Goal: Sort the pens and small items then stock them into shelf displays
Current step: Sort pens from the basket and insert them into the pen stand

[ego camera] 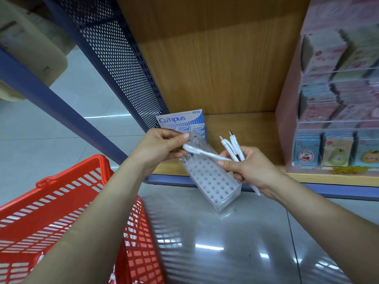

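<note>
**Near field.** A red plastic basket (61,212) is seen at the lower left, standing on the glossy grey floor (215,242).

**Middle field.** Both forearms are extended toward the shelf.
- One white pen (203,153) is pinched at its clip end by the left hand (158,148), between the thumb and the curled fingers (175,154). The pen is held almost level, and its far end touches the thumb of the right hand (248,167).
- A bundle of white pens (233,146) is gripped by the right hand with the fingers wrapped round it. Two push-button ends are shown pointing up and away, and one tip protrudes below the hand.
- The exact number of pens in the bundle cannot be told.

**Beneath the hands.** A clear pen holder (211,181) with a white insert of round holes is laid aslant near the front left corner of the wooden shelf (256,128).
- Its near end projects past the front edge, over the floor.
- The holes that can be seen hold no pens.
- A blue and white card marked "Campus" (180,119) stands at its far end.

**Far field.**
- A pink display stand (287,99) filled with small packets occupies the right side of the shelf.
- A perforated blue metal panel (114,58) bounds the shelf at the left.
- A cardboard box (30,48) is partly seen beyond the panel.
</note>
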